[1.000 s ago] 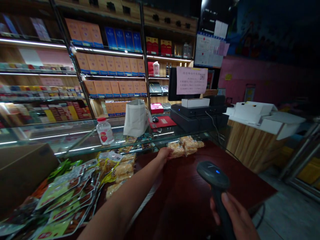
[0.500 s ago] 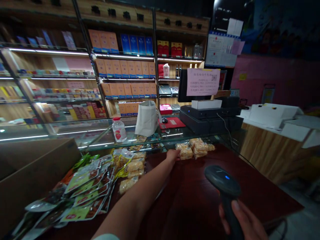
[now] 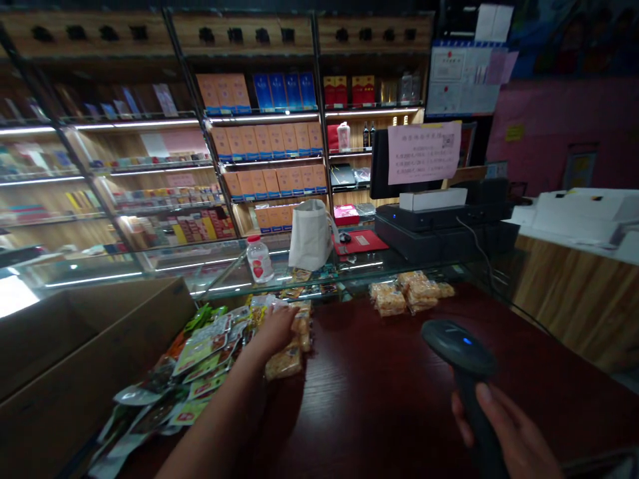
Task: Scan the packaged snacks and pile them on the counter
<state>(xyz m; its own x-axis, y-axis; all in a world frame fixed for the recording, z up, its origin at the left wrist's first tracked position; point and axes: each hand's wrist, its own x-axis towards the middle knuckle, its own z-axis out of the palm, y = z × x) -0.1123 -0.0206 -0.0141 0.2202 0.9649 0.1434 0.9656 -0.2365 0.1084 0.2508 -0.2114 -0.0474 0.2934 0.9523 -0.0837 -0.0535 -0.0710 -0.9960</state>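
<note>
My left hand [image 3: 279, 326] reaches over the near-left pile, its partly hidden, slightly blurred fingers stretched out over clear-wrapped snack packs [image 3: 284, 361]. It looks open, and I cannot tell how firmly it touches them. My right hand [image 3: 509, 419] is wrapped round the handle of a black barcode scanner [image 3: 462, 349] with a blue light, held above the dark red tabletop [image 3: 349, 392]. Across the table sits another group of wrapped snack packs [image 3: 389, 299]. Flat green-and-silver food pouches [image 3: 200, 352] lie heaped left of my left hand.
An open cardboard box [image 3: 124, 332] stands at the left. On the glass counter behind are a red-capped bottle [image 3: 258, 259], a white bag [image 3: 310, 236] and a black cash-register unit [image 3: 439, 229] with a cable. Stocked shelves [image 3: 269, 159] line the back.
My left hand has moved from the far snack packs back leftward to the near pile. The scanner stays in my right hand. The view has shifted slightly left.
</note>
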